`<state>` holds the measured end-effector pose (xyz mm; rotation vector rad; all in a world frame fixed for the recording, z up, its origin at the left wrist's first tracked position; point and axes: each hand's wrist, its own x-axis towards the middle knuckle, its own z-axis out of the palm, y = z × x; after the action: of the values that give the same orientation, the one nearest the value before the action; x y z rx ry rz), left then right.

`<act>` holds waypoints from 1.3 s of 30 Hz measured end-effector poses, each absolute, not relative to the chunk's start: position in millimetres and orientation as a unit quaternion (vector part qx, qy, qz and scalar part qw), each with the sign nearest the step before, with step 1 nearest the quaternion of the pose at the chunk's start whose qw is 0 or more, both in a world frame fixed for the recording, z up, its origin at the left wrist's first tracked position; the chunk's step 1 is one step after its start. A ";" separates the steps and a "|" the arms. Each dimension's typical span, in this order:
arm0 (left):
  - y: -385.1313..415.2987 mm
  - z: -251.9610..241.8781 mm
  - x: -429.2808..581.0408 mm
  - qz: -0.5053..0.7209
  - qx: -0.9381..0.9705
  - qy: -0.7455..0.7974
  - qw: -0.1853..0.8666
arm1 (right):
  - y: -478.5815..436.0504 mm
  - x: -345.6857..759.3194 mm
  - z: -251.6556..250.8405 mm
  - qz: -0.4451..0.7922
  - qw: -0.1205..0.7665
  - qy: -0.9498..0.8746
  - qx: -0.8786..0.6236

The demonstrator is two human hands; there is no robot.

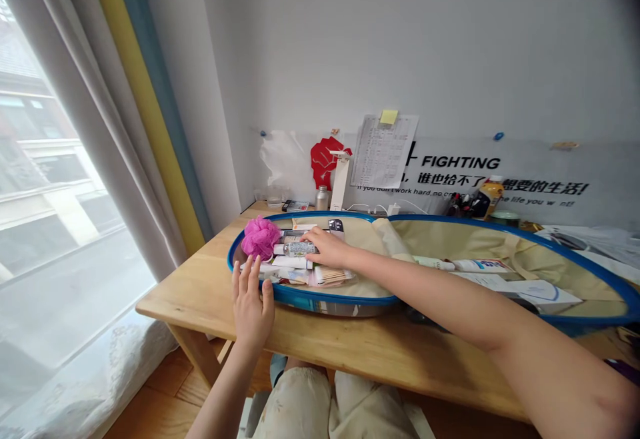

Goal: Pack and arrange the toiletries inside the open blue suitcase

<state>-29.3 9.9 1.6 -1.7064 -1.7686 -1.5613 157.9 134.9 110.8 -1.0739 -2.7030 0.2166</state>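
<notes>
An open suitcase with a blue rim [330, 298] lies on the wooden table. Inside its left half, my right hand [327, 247] reaches over the contents, fingers and thumb closed about the right end of a small clear bottle [296, 248]. My left hand [253, 300] rests at the near left rim, fingers stretched and apart, holding nothing. Just beyond its fingertips sits a pink bath puff [261, 237]. Around the bottle are a white box-like pack [291, 262], a bag of cotton swabs [332, 276] and a black-topped item [336, 227].
The suitcase's right half [450, 234] holds tubes [483, 266] and a white box [543, 292]. Behind it stand a desk lamp [341, 182], a metal bottle [322, 198] and an orange bottle [489, 198]. A curtain [125, 119] and window are at left.
</notes>
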 end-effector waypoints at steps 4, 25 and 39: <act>9.7 2.7 -29.2 -0.536 -0.582 -0.600 0.115 | 128.7 153.9 108.6 0.070 0.113 -0.924 -0.357; 11.1 0.4 -32.8 -0.534 -0.584 -0.597 0.132 | 167.4 434.6 106.7 0.080 -0.043 -0.782 -0.616; 9.9 2.5 -30.2 -0.530 -0.583 -0.602 0.125 | 172.0 433.9 112.4 0.000 -0.016 -0.745 -0.666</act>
<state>-30.2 9.9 2.5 -1.6997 -1.7546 -1.5443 433.9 172.0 112.4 -2.1157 -2.3667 -0.0012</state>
